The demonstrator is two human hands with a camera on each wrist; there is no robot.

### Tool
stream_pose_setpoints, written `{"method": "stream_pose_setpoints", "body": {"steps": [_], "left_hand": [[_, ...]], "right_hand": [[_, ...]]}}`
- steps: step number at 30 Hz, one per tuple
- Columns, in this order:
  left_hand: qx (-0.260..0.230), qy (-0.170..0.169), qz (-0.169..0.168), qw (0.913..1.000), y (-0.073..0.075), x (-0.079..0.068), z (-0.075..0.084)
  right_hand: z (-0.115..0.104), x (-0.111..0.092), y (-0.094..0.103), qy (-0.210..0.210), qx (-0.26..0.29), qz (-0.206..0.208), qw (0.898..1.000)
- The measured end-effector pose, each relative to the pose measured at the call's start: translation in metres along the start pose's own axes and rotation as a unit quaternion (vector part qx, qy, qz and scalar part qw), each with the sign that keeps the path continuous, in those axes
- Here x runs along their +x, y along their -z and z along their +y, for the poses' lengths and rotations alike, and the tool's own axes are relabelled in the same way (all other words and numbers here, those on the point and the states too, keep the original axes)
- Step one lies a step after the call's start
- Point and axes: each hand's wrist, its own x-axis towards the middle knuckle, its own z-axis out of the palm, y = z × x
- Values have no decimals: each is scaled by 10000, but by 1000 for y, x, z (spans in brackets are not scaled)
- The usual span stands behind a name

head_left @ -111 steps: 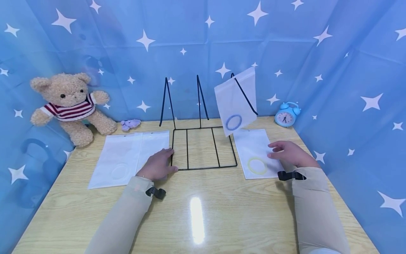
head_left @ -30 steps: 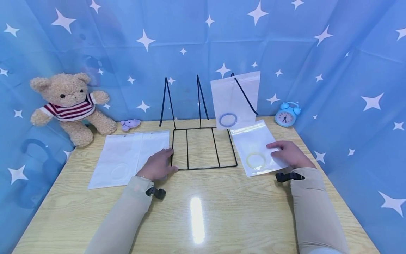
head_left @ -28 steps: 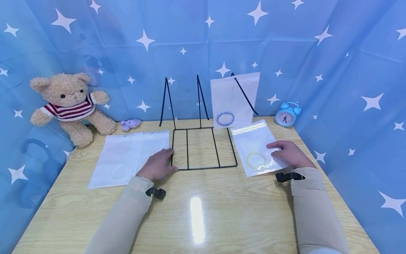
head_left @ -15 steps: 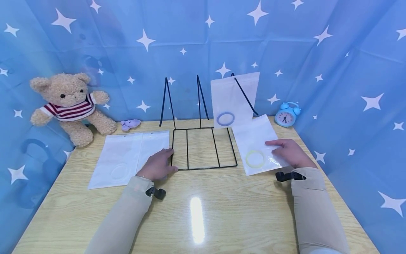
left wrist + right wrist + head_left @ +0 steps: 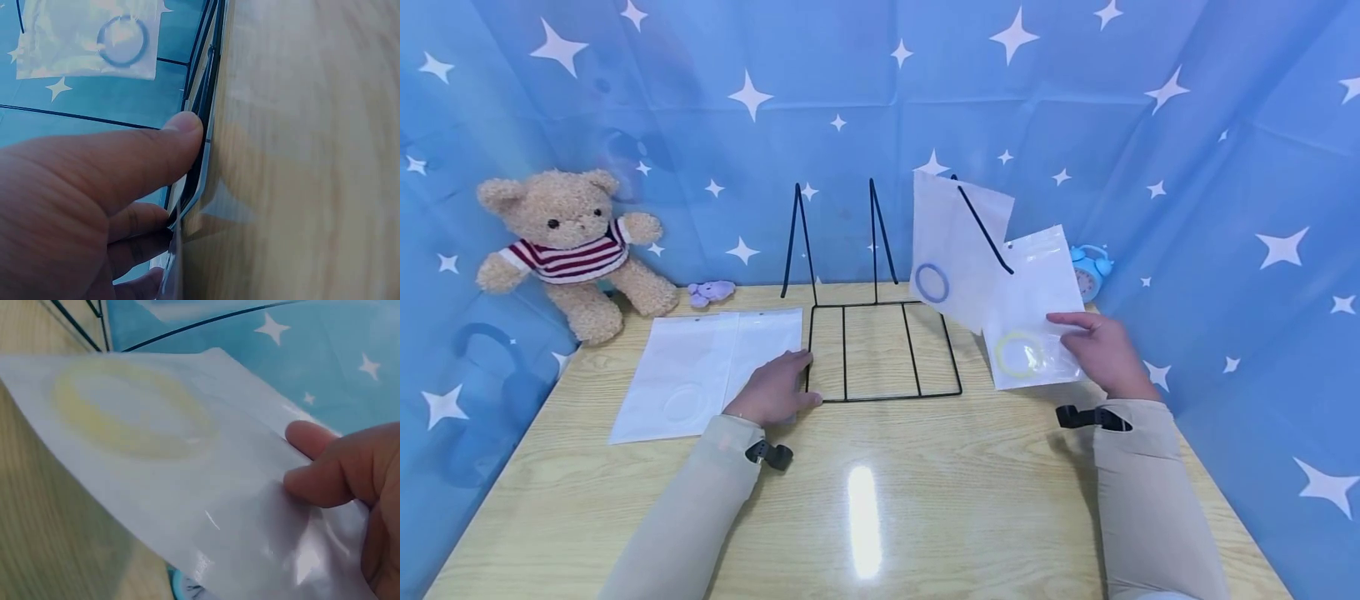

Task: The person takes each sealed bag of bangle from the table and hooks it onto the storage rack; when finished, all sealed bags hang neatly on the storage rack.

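Observation:
A black wire display rack (image 5: 917, 395) with upright hooked arms stands on the table. My left hand (image 5: 771, 387) grips its front left corner, thumb on the front wire. From its right arm hangs a white zip bag with a blue ring (image 5: 932, 283), tilted. My right hand (image 5: 1105, 354) pinches the right edge of a second zip bag (image 5: 1041, 283), which holds a yellow ring (image 5: 1017, 355). That bag is raised and tilted, its upper left corner by the end of the right arm and its left side overlapping the hanging bag. Whether its hole meets the hook cannot be seen.
Two overlapping zip bags (image 5: 692, 367) lie left of the rack, one with a whitish ring. Behind are a teddy bear (image 5: 572, 250), a small purple toy (image 5: 711, 292) and a blue alarm clock (image 5: 1090, 271), partly hidden. A starry blue curtain (image 5: 835, 67) encloses the table.
My right hand has taken hold of the yellow-ring bag and lifted it from the table towards the rack's right arm. The hanging blue-ring bag has swung. My left hand stays put.

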Motion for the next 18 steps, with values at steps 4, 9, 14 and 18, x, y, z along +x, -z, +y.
{"method": "stream_pose_setpoints", "body": {"steps": [4, 9, 14, 18], "left_hand": [[33, -30, 13, 10000, -1, 1, -1], [21, -11, 21, 10000, 0, 1, 0], [-24, 39, 1, 10000, 0, 0, 0], [-46, 43, -23, 10000, 0, 1, 0]], "right_hand": [[0, -3, 4, -86, 221, 431, 9988], [-3, -6, 7, -214, 643, 1016, 9925], [-1, -6, 10, -385, 1223, 1357, 9824], [2, -4, 13, -597, 2103, 1659, 9616]]}}
